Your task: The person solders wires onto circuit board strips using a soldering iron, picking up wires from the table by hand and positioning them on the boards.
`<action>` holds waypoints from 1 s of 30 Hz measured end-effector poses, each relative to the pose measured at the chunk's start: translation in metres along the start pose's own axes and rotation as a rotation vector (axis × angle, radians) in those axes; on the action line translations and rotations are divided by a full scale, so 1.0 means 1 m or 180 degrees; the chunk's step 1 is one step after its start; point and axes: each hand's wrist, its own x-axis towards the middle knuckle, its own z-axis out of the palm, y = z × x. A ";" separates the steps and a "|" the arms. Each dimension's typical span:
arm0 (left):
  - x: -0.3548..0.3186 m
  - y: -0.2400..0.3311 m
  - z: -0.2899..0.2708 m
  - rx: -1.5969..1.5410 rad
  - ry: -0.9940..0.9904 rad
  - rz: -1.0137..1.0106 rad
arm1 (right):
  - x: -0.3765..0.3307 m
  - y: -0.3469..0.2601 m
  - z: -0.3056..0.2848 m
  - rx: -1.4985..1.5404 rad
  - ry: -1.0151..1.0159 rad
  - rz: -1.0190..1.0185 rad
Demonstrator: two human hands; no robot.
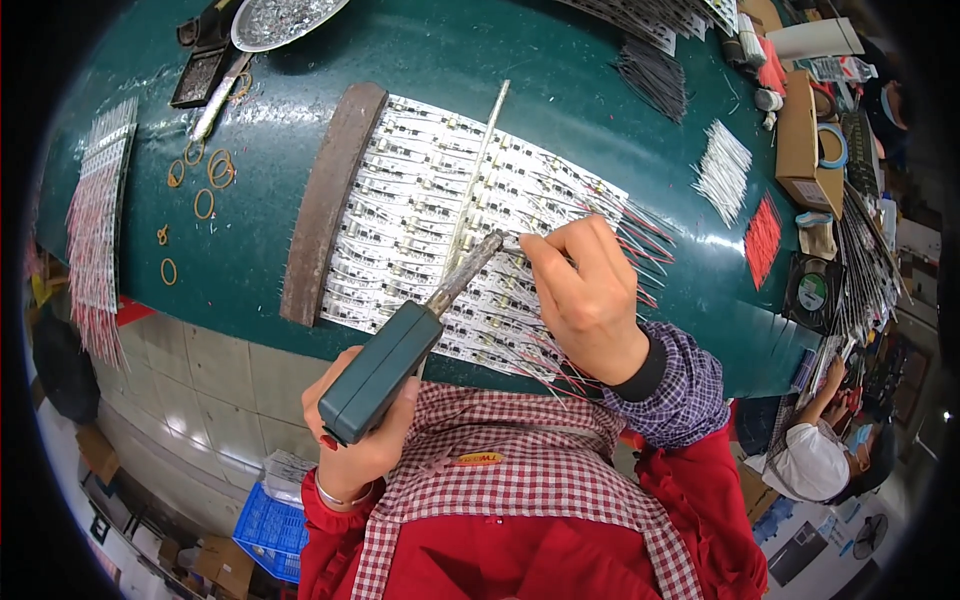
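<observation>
My left hand (pixel 365 425) is wrapped round a dark green soldering gun (pixel 382 368). Its long metal tip (pixel 480 258) points up and right over a panel of white circuit boards (pixel 405 215) with rows of small parts. Close to that tip, my right hand (pixel 590 290) is closed in a pinch; what lies between the fingertips is too small to make out. Red and black wires (pixel 645 245) stick out from the panel's right side, partly behind my right hand. A thin pale strip (pixel 490 130) lies across the boards, and a brown bar (pixel 330 205) sits along their left edge.
Rubber bands (pixel 204 204) and another wired panel (pixel 100 225) lie to the left. A metal dish (pixel 285 22) stands at the far left. Bundles of black (pixel 650 80), white (pixel 722 172) and red wires (pixel 762 240) lie right, near a cardboard box (pixel 805 145). A co-worker (pixel 815 460) sits at the right.
</observation>
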 end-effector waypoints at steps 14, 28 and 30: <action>-0.006 -0.001 -0.003 -0.0046 0.0142 -0.0103 | 0.003 0.000 -0.003 0.0021 -0.0122 -0.0072; -0.011 0.001 -0.005 -0.0006 0.0275 0.0021 | -0.002 -0.006 -0.007 0.0021 0.0037 -0.0016; -0.014 -0.001 -0.006 0.0006 0.0286 0.0031 | -0.004 -0.009 -0.008 0.0048 0.0113 -0.0016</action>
